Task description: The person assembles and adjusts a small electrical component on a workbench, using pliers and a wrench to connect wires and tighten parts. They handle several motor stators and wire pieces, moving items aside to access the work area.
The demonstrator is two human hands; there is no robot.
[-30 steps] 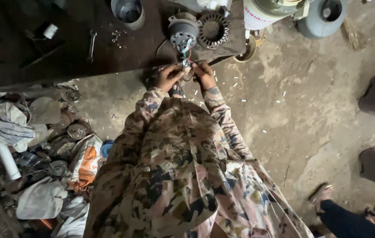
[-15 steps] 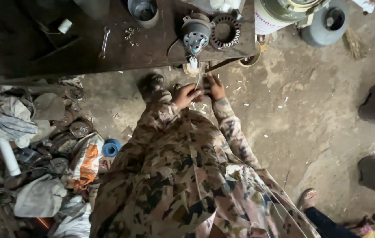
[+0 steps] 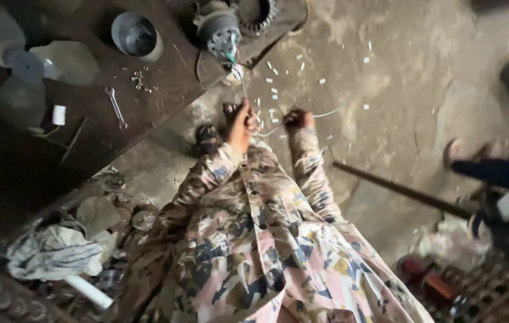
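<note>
My left hand (image 3: pixel 241 124) is fisted tight round a thin pale wire (image 3: pixel 244 90) that runs up toward 12 o'clock to the round grey metal motor part (image 3: pixel 218 31) sitting at the near edge of the dark wooden workbench (image 3: pixel 87 143). My right hand (image 3: pixel 297 118) sits at 3 o'clock of the left, just beside it but not touching, also curled shut, pinching a second thin pale wire end (image 3: pixel 325 112) that trails off toward 3 o'clock; can't tell if it's one continuous strand w/ the first, too blurry btwn the fists. Both sleeves are camo-print cloth, pink/tan/blue. Small white snippets (image 3: pixel 278 90) lie scattered on the rough concrete floor (image 3: pixel 398 107) at abt 1 o'clock of my hands. My sandalled foot (image 3: pixel 208 136) shows at 9 o'clock of the left hand, near it. On the bench: a grey metal cup-shaped housing (image 3: pixel 137 36) at 10 o'clock of the motor part, a few loose small nuts & bolts (image 3: pixel 141 81) below it, a silver open-end spanner (image 3: pixel 116 106) at 6 o'clock of those, a small white tape roll (image 3: pixel 58 115) at 9 o'clock of the spanner. A dark toothed ring (image 3: pixel 260 15) sits at 2 o'clock of the motor part. A long dark metal rod (image 3: pixel 398 190) lies on the floor at 4 o'clock of my right hand, well apart. Another person's foot and dark trouser leg (image 3: pixel 494 167) are at far 3 o'clock. Crumpled pale rags (image 3: pixel 54 251) heap at 8 o'clock.
</note>
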